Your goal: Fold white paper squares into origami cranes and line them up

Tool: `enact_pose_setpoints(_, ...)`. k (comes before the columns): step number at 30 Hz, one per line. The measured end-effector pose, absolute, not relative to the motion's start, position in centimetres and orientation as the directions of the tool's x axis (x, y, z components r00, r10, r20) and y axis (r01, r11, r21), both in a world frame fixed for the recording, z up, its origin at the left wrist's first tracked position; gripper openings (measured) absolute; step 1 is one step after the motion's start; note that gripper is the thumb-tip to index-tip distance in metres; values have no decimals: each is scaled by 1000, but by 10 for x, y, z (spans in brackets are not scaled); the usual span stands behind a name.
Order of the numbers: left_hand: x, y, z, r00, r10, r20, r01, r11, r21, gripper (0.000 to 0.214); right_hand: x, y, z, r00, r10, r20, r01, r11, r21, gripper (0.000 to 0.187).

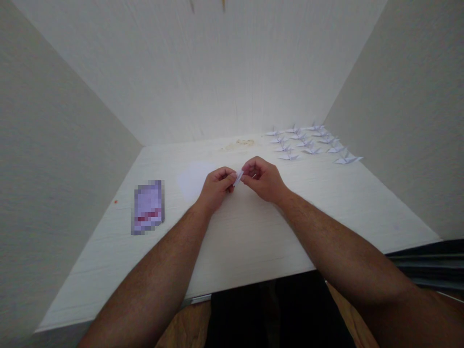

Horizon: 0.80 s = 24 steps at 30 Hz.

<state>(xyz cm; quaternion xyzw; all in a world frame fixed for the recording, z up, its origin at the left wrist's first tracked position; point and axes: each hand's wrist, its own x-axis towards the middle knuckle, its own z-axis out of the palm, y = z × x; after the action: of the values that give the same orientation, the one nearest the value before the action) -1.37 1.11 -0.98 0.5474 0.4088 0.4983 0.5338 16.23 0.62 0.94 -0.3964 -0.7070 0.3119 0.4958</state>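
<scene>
Between my two hands, above the middle of the white table, is a small piece of folded white paper (238, 178). My left hand (219, 186) pinches its left side between thumb and fingers. From the right, my right hand (264, 178) grips the other side with thumb and fingertips. The fingers cover much of the paper, so its exact folded shape is hard to make out. White paper (194, 179) lies flat on the table behind and left of my left hand, partly covered by it.
Several folded paper cranes (304, 142) stand in rows at the table's back right. A pixelated purple-and-white item (148, 208) lies at the left. Walls enclose the white table (253, 246) at the back and both sides. A small orange speck (115, 201) is near the left edge.
</scene>
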Motion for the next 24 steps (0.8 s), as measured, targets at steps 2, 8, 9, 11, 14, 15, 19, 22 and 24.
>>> enact_pose_setpoints(2,-13,11,-10,177,978,112,-105,-94,990,20,162,7,9,-201,867,456,250,495,-832,15)
enact_pose_setpoints(8,-12,10,-7,175,977,118,-126,-97,987,18,163,8,9,-225,872,434,201,477,-855,15)
enact_pose_setpoints(9,-12,9,-6,173,978,118,-130,-96,987,17,163,8,9,-233,871,433,189,477,-858,17)
enact_pose_setpoints(11,-11,8,-4,168,979,113,-140,-90,986,17,163,7,10,-258,865,431,172,480,-860,20)
enact_pose_setpoints(14,-10,7,-2,164,981,103,-153,-78,985,16,163,6,12,-284,853,438,183,496,-849,19)
enact_pose_setpoints(15,-10,7,-2,165,981,102,-155,-76,985,16,162,6,12,-287,851,440,197,502,-842,17)
enact_pose_setpoints(19,-10,8,-4,177,977,120,-131,-97,987,16,162,5,13,-280,848,450,257,518,-816,12)
enact_pose_setpoints(22,-11,8,-6,183,972,147,-110,-129,986,16,163,5,12,-262,852,453,285,517,-808,9)
enact_pose_setpoints(24,-11,8,-7,184,970,160,-100,-143,985,16,163,5,12,-249,852,460,301,519,-800,7)
